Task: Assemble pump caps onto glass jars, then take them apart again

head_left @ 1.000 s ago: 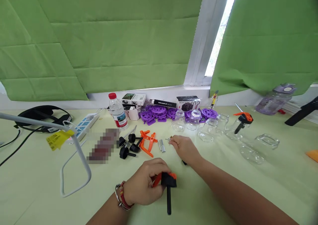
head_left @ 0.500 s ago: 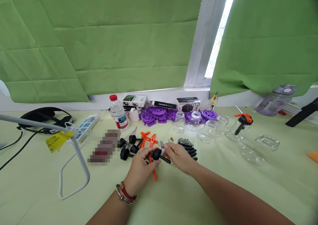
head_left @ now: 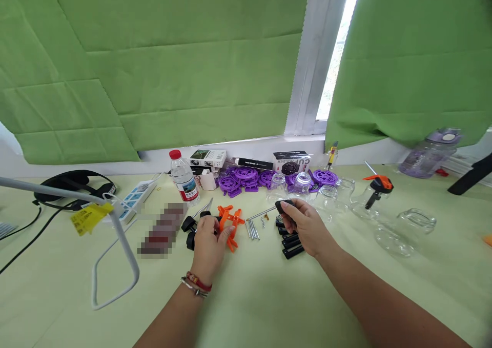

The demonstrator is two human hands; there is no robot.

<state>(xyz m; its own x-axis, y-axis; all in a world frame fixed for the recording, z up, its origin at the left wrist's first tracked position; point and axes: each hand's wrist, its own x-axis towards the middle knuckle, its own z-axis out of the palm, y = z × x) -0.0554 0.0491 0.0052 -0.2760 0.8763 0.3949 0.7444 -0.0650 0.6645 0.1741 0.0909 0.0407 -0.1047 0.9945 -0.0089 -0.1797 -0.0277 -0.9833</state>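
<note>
My right hand (head_left: 302, 225) pinches the black grip of a thin metal rod (head_left: 262, 213), which points left above the table. Below that hand lie several black bar-shaped pieces (head_left: 292, 251). My left hand (head_left: 210, 240) rests low over a cluster of black knob-like parts (head_left: 189, 224), its thumb apart from the curled fingers; the fingers partly hide what lies beneath. Beside that thumb are orange plastic pieces (head_left: 232, 241). Several silver screws (head_left: 252, 230) lie between the hands, near small brass-coloured bits (head_left: 266, 217).
Purple wheel-like parts (head_left: 246, 175) and small boxes (head_left: 291, 162) line the wall. Clear glass cups (head_left: 327, 197) stand at right, one holding an orange-and-black part (head_left: 380, 185). A water bottle (head_left: 184, 179), power strip (head_left: 136, 199) and white metal stand (head_left: 128, 250) are at left.
The black part with the orange piece is no longer held up between my hands. My left hand has moved left to the cluster; my right hand has moved right and up, holding the rod.
</note>
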